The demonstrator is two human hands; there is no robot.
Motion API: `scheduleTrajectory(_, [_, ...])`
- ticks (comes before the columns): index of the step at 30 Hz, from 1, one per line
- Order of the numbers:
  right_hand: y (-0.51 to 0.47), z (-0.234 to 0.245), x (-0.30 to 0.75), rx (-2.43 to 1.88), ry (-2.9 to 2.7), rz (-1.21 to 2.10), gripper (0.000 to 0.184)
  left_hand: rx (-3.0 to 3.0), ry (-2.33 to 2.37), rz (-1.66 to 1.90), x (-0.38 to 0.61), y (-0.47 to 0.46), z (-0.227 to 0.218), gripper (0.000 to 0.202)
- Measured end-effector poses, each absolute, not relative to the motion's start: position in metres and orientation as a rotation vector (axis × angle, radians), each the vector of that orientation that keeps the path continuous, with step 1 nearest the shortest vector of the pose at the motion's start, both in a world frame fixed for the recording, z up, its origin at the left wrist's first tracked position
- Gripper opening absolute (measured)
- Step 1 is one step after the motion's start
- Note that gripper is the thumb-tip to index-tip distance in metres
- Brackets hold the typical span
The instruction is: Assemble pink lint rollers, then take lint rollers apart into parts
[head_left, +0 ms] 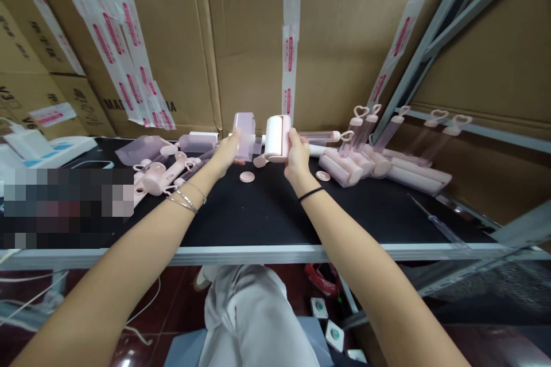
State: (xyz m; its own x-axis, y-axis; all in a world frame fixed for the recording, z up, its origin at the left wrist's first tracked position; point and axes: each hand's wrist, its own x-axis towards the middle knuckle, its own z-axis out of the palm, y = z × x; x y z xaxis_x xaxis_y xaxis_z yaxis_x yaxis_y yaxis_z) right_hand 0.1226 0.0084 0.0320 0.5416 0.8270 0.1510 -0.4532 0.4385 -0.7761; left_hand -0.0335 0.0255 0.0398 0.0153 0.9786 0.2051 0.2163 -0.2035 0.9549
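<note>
— What's being held?
— At frame centre, the left hand [226, 153] grips a pink cover [243, 136]; the right hand [297, 156] clasps a white roller [278, 136], not yet joined.
— Progress?
— Seemingly midway: finished rollers [387, 163] right, loose parts [163, 175] left on the table [258, 212].

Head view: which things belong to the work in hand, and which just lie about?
In hand: pink cover in left hand; white roller in right hand.
Lying about: pink disc, finished rollers, screwdriver, cardboard boxes.
</note>
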Motion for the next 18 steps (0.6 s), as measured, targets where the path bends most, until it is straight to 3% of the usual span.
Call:
scheduleTrajectory(5, [0.004, 0.03, 0.118, -0.687, -0.796, 0.795, 0.026, 1.41, 0.937, 1.243, -0.009, 0.005, 0.036, 0.061])
scheduleTrajectory(12, [0.001, 0.026, 0.111, -0.675, -0.844, 0.788, 0.027, 1.366, 0.793, 1.204, 0.002, -0.005, 0.027, 0.052])
scheduleTrajectory(18, [-0.004, 0.027, 0.11, -0.631, -0.918, 0.879, 0.031, 1.41, 0.826, 1.194, 0.005, -0.009, 0.023, 0.057])
